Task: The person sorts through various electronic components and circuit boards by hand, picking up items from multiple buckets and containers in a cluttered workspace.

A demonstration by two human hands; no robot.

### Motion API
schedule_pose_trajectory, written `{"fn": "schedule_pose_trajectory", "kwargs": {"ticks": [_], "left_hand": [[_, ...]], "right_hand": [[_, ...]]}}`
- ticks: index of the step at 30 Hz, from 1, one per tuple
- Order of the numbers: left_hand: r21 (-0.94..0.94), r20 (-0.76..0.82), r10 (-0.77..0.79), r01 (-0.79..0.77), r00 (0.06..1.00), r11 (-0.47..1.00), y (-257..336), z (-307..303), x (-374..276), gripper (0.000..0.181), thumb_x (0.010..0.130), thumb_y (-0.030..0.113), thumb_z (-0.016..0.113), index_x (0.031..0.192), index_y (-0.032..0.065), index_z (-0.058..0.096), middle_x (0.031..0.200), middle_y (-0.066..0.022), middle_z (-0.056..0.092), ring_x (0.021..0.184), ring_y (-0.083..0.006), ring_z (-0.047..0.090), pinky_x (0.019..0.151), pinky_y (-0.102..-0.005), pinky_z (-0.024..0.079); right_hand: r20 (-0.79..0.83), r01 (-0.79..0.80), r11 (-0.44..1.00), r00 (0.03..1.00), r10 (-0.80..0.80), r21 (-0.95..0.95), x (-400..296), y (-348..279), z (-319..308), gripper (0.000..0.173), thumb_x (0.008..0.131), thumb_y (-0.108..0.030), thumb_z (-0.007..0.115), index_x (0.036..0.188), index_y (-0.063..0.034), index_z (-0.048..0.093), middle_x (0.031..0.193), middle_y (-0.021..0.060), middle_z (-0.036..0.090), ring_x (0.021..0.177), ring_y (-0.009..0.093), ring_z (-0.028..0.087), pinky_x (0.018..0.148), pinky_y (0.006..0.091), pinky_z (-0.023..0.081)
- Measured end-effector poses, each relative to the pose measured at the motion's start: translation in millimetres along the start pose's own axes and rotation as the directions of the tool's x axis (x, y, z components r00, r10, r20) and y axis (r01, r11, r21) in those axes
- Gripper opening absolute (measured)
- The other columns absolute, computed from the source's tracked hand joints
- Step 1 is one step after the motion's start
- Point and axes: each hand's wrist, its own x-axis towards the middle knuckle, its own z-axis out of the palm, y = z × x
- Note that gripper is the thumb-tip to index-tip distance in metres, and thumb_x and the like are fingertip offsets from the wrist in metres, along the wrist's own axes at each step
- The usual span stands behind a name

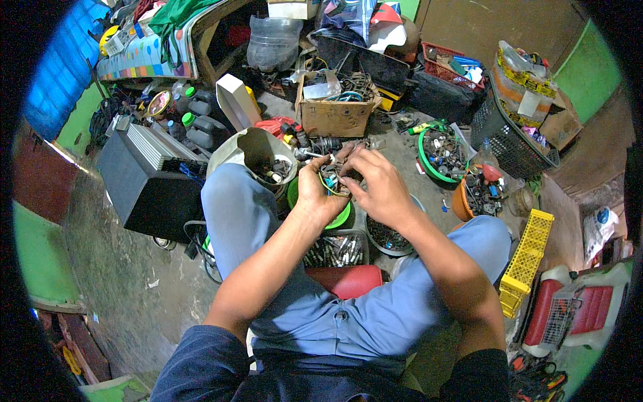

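My left hand (319,193) is cupped, palm up, around a small part with a yellow-green wire (324,185) and bits of blue and white. From the right, my right hand (371,176) reaches over it, thumb and fingertips on the same part. Its exact kind is too small to tell. Below my hands stand a green basin (343,220), partly hidden, a clear plastic container (362,242) of small metal and white pieces, and a round tub (391,250) of small dark parts.
A pale sack (226,151) with parts stands ahead left, a cardboard box (331,118) of cables farther ahead. Rightward are a green-rimmed basin (424,163), an orange bucket (459,203), a grey crate (502,135) and a yellow crate (527,251). A black case (155,186) lies left.
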Motion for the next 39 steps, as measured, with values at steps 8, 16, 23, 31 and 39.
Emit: {"fn": "schedule_pose_trajectory", "kwargs": {"ticks": [8,16,23,31,39], "left_hand": [[-0.009,-0.007,-0.006,0.006,1.000,1.000,0,2,-1,0.051,0.098,0.022,0.033,0.133,-0.0054,0.056,0.134,-0.0213,0.063,0.126,-0.0308,0.059,0.114,-0.0436,0.043],[-0.188,0.321,-0.141,0.209,0.936,0.960,14,-34,13,0.050,0.099,0.022,0.033,0.133,-0.0056,0.056,0.130,-0.0205,0.063,0.117,-0.0312,0.062,0.104,-0.0437,0.051],[-0.118,0.015,-0.038,0.040,0.999,0.992,5,-7,4,0.050,0.100,0.023,0.032,0.132,-0.0051,0.057,0.131,-0.0212,0.062,0.120,-0.0324,0.060,0.107,-0.0459,0.049],[-0.120,0.025,-0.030,0.033,0.999,0.992,4,-1,0,0.051,0.100,0.024,0.031,0.136,-0.0051,0.052,0.137,-0.0232,0.059,0.128,-0.0345,0.056,0.113,-0.0486,0.044],[-0.118,0.014,-0.010,0.012,1.000,0.993,4,0,0,0.051,0.100,0.024,0.032,0.139,-0.0051,0.049,0.141,-0.0238,0.055,0.130,-0.0358,0.055,0.113,-0.0519,0.044]], "right_hand": [[-0.018,-0.002,1.000,1.000,0.002,-0.001,1,-3,-2,0.020,0.083,-0.009,0.073,0.099,-0.0009,0.063,0.102,0.0181,0.064,0.100,0.039,0.062,0.088,0.0487,0.050],[-0.118,-0.092,0.972,0.986,0.120,0.216,6,-8,-6,0.016,0.089,-0.005,0.068,0.104,-0.0009,0.064,0.098,0.0190,0.068,0.098,0.039,0.066,0.085,0.0464,0.052],[-0.254,-0.063,0.979,0.961,0.112,0.195,11,-9,-19,0.020,0.086,-0.002,0.070,0.105,0.0008,0.064,0.100,0.0186,0.067,0.095,0.037,0.067,0.082,0.0432,0.052],[-0.312,-0.022,0.987,0.947,0.071,0.158,11,-11,-24,0.020,0.081,0.000,0.073,0.100,0.0008,0.064,0.098,0.0176,0.064,0.092,0.036,0.067,0.079,0.0428,0.052],[-0.314,-0.006,0.988,0.948,0.055,0.156,11,-8,-25,0.020,0.082,0.002,0.072,0.100,0.0005,0.063,0.094,0.0164,0.064,0.090,0.036,0.067,0.078,0.0429,0.051]]}}
